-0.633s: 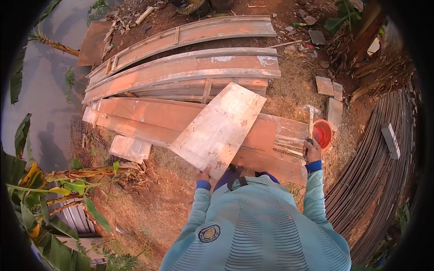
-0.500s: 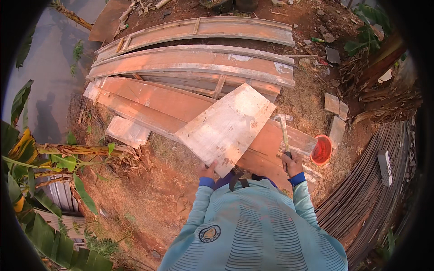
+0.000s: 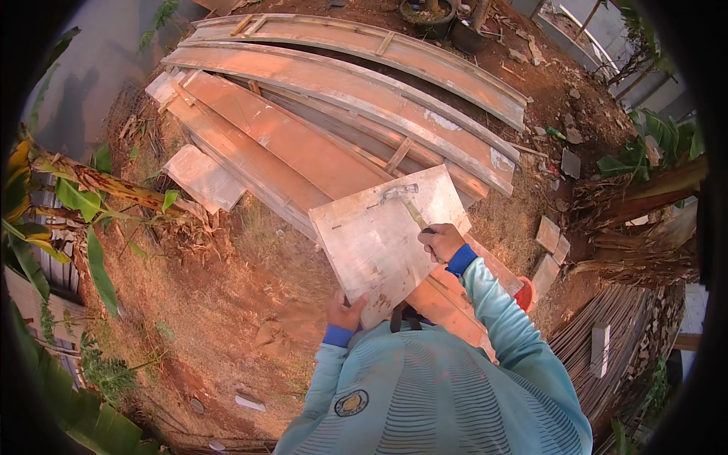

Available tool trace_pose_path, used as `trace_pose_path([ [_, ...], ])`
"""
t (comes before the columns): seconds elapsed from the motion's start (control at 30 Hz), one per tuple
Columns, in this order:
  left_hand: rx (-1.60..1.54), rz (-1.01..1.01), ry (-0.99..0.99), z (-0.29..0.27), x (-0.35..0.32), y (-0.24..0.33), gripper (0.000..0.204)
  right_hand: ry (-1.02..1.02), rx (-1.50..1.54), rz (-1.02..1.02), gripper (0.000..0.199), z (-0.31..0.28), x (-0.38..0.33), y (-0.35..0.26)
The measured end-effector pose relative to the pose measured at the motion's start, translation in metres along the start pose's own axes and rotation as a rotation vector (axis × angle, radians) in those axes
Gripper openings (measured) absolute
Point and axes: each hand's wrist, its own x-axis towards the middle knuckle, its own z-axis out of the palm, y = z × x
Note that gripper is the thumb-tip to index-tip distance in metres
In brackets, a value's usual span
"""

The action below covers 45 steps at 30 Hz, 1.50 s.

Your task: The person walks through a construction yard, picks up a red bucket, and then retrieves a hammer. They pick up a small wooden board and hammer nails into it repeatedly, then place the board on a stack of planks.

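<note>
A claw hammer with a dark grip is held in my right hand. Its metal head lies over the upper part of a pale, worn plywood board; whether the head touches the wood I cannot tell. My left hand grips the board's near left edge, thumb on the upper face. The board is tilted in front of my body, its far end above long reddish formwork panels. A few small marks or bits, perhaps nails, show on its face near the hammer.
More long framed panels are stacked beyond. A short board lies on the left. A red bucket stands to the right, partly behind my arm. Bundled rods carry a pale block. Banana plants border the left side.
My right hand has swung the hammer up and left, from beside the board to over its face. The board has turned and tilted in my left hand. The view has shifted.
</note>
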Motion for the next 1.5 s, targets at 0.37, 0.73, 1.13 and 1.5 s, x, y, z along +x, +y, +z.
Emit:
trace_pose_path([
  [0.37, 0.448, 0.295, -0.207, -0.034, 0.05, 0.142, 0.033, -0.043, 0.263, -0.081, 0.021, -0.055, -0.13, -0.081],
  [0.73, 0.999, 0.762, -0.429, 0.004, 0.088, 0.34, 0.025, -0.144, 0.92, -0.271, 0.032, -0.078, -0.237, 0.017],
  [1.13, 1.226, 0.898, -0.369, 0.083, 0.082, 0.34, 0.033, -0.198, 1.307, -0.39, 0.03, -0.048, -0.217, 0.113],
  [1.5, 1.122, 1.045, -0.024, 0.12, 0.091, 0.324, 0.039, 0.058, 1.048, -0.163, 0.025, -0.05, -0.223, 0.08],
])
